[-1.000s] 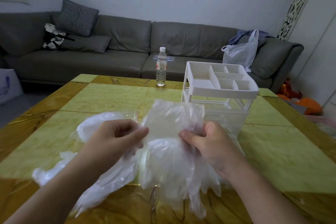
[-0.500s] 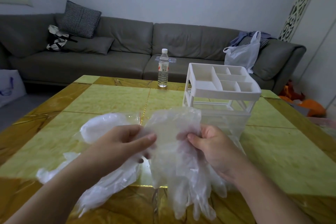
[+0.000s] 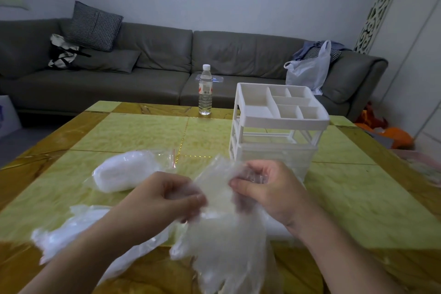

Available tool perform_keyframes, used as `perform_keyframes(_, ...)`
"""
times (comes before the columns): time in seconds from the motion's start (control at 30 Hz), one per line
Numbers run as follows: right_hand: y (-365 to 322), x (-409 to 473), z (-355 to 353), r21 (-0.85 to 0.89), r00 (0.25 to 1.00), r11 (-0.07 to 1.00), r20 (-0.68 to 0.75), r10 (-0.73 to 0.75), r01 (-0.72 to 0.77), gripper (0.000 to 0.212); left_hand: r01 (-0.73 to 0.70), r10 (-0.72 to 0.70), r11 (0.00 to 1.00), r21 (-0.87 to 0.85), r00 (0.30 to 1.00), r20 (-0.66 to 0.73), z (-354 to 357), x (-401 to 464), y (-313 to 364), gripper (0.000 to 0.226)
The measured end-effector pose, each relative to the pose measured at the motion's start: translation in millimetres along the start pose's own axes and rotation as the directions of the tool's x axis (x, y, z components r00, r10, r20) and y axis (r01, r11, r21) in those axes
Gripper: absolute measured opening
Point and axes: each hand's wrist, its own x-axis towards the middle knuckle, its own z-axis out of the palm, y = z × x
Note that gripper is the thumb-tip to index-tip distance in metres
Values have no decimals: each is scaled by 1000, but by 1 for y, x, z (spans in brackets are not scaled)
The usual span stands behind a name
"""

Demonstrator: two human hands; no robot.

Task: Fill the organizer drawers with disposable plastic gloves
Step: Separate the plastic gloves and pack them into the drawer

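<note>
Both hands, the left hand (image 3: 167,198) and right hand (image 3: 265,188), pinch a bunch of clear plastic gloves (image 3: 224,227) above the surface (image 3: 143,131), just before the white organizer (image 3: 276,124).

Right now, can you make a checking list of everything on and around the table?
Surface: yellow-green marble table, bare in the middle.
Job's things: white organizer, top tray empty; bunch of clear gloves held up; sealed glove bag; loose gloves at left.
Clutter: water bottle at the far edge.
Hands: left hand and right hand both pinch the glove bunch.
Cables: nothing seen.
Surroundings: grey sofa, checked cushion, plastic bag.
</note>
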Motion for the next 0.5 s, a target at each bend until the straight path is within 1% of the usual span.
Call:
perform_keyframes(0.07, 4, 0, -1, 83, 1000, 996, 6, 20, -20, 4, 40, -41, 996, -75, 999, -6, 3, -2, 1, 18)
perform_keyframes(0.13, 5, 2, -2, 68, 1000, 997, 9, 24, -25, 4, 71, -73, 990, -122, 997, -13, 9, 0, 1, 14)
perform_keyframes(0.17, 7, 3, -4, 4, 1000, 1000, -18, 19, -19, 7, 69, -76, 987, -147, 996, -48, 11, 2, 3, 9)
perform_keyframes(0.2, 6, 4, -5, -89, 997, 996, -83, 2, -9, 14, 46, -67, 983, -176, 992, -110, 12, 3, 5, 4)
perform_keyframes(0.23, 5, 3, -6, -191, 983, 982, -178, -44, 9, 22, 9, -49, 979, -202, 979, -197, 11, 4, 7, 4)
perform_keyframes(0.27, 1, 2, -7, -282, 949, 958, -284, -139, 56, 28, -45, -15, 979, -200, 956, -292, 9, 3, 9, 6)
perform_keyframes(0.3, -2, 1, -8, -352, 895, 928, -366, -256, 121, 29, -112, 49, 984, -140, 920, -388, 5, 2, 11, 8)
perform_keyframes(0.33, -5, -1, -8, -405, 841, 895, -404, -361, 190, 26, -174, 155, 985, 1, 869, -469, 0, 1, 11, 9)
perform_keyframes(0.37, -8, -3, -7, -415, 819, 879, -403, -409, 235, 19, -223, 289, 957, 187, 805, -519, -2, -1, 12, 11)
perform_keyframes(0.4, -10, -4, -6, -342, 844, 902, -372, -387, 263, 19, -256, 435, 889, 379, 730, -527, -4, -4, 12, 15)
perform_keyframes(0.43, -14, -5, -4, -176, 902, 952, -314, -296, 251, 32, -285, 574, 788, 546, 660, -485, -3, -6, 12, 17)
perform_keyframes(0.47, -17, -5, -1, 64, 965, 984, -214, -149, 166, 46, -314, 687, 665, 678, 613, -389, 0, -7, 11, 14)
perform_keyframes(0.5, -21, -5, 1, 283, 997, 959, -73, 3, 18, 59, -353, 764, 540, 764, 587, -269, 6, -8, 8, 12)
